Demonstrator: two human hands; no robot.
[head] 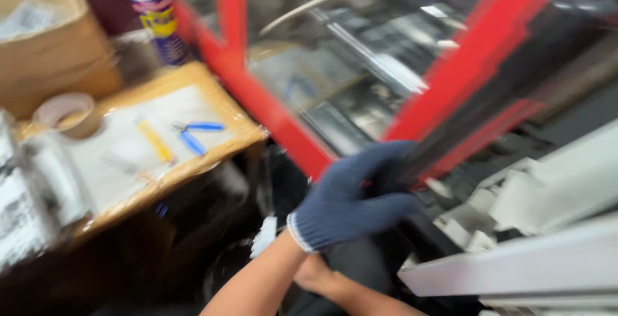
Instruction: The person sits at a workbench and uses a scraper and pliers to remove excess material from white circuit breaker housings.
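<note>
Pliers (196,134) and tape roll (67,113) on bench (238,126) at left; spray can (156,16) behind; frame (270,113) to right.

Heavy motion blur across the whole head view, worst at right: red frame (476,58) and white parts (553,193) smear into streaks. Gloved left hand (351,203) soft, knit barely readable, fingers (393,161) melt into the dark bar. Light is bright & even from above, w/ glare patches on the glass panel (360,52) and reflected streaks. Tabletop (161,135) well lit but fuzzy; blue pliers (196,134) only a smudge. Bottom left under it falls into deep shadow, detail lost. Spray can (154,13) blurred too.
</note>
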